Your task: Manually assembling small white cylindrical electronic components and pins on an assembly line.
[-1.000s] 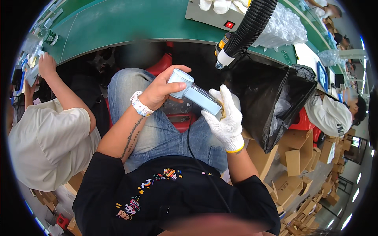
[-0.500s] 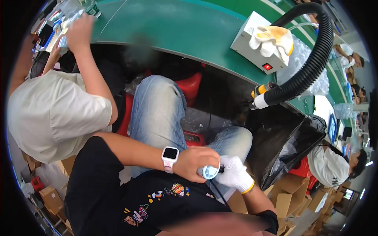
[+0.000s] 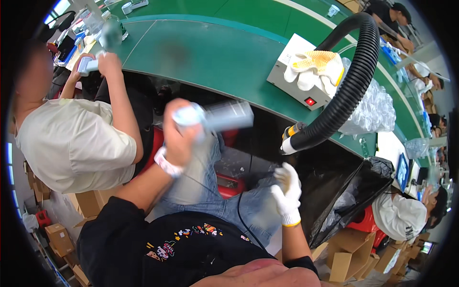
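Note:
My left hand point(image 3: 176, 138), bare with a watch strap point(image 3: 168, 163) at the wrist, is raised over my left thigh. Its fingers are wrapped round a light blue and grey handheld appliance point(image 3: 228, 116) with a rounded end and a long boxy body; motion blur hides its details. My right hand point(image 3: 287, 198) wears a white knit glove with a yellow cuff. Over my right thigh it is held up, fingers apart, with nothing in it. A thin black cable point(image 3: 240, 210) runs across my lap.
A black corrugated hose point(image 3: 356, 103) arches from a grey box point(image 3: 283, 76) on the green bench point(image 3: 201, 52), its nozzle point(image 3: 288, 143) beyond my right hand. White gloves point(image 3: 318, 69) lie on the box. A black bag point(image 3: 330, 182) hangs at right. At left sits a co-worker point(image 3: 81, 143).
My left hand has swung up and away from my lap with the appliance. My gloved right hand has come apart from it, moved slightly forward and opened. The view has shifted slightly.

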Available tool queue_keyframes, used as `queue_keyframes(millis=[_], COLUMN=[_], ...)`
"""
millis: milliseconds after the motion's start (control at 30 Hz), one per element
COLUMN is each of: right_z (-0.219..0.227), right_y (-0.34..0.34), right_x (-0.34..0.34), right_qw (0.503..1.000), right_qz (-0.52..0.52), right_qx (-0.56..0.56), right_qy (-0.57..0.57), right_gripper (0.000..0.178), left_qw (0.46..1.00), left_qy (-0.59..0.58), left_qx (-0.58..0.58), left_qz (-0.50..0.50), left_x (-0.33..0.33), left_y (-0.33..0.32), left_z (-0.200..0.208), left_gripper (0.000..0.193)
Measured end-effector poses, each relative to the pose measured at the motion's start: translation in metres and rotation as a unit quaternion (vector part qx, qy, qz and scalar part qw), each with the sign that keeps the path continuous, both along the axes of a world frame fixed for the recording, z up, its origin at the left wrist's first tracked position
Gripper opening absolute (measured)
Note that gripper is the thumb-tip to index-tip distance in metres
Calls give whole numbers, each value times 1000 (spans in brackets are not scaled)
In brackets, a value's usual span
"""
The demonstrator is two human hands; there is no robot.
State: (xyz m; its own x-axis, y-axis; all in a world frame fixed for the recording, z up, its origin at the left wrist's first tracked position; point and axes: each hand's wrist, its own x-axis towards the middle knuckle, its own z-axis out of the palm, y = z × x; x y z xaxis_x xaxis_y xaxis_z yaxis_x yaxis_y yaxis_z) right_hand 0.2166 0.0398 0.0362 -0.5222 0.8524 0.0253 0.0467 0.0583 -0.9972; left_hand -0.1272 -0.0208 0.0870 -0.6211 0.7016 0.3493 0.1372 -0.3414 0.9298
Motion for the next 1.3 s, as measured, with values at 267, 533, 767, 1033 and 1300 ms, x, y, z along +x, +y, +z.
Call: queue_keyframes(millis=[267,533,767,1033,1300], right_z=[-82,-70,-61,109,159], right_y=[0,17,27,122,148], right_x=[65,33,54,4,-15], right_qw=[941,945,926,709,657], right_qz=[-185,-177,-291,-366,-266], right_qx=[145,140,167,568,577], right_qy=[-244,-237,-174,-202,-406], right_gripper=[37,29,25,31,25], left_qw=[960,960,976,999,907], left_qy=[192,219,216,9,204], left_qx=[-101,-143,-29,27,24], left_qz=[174,-97,-13,-42,-367], left_x=[-51,-156,-16,79,136], left_y=[318,501,302,72,19], left_z=[48,-7,14,-18,-47], left_gripper=[65,68,51,22,15])
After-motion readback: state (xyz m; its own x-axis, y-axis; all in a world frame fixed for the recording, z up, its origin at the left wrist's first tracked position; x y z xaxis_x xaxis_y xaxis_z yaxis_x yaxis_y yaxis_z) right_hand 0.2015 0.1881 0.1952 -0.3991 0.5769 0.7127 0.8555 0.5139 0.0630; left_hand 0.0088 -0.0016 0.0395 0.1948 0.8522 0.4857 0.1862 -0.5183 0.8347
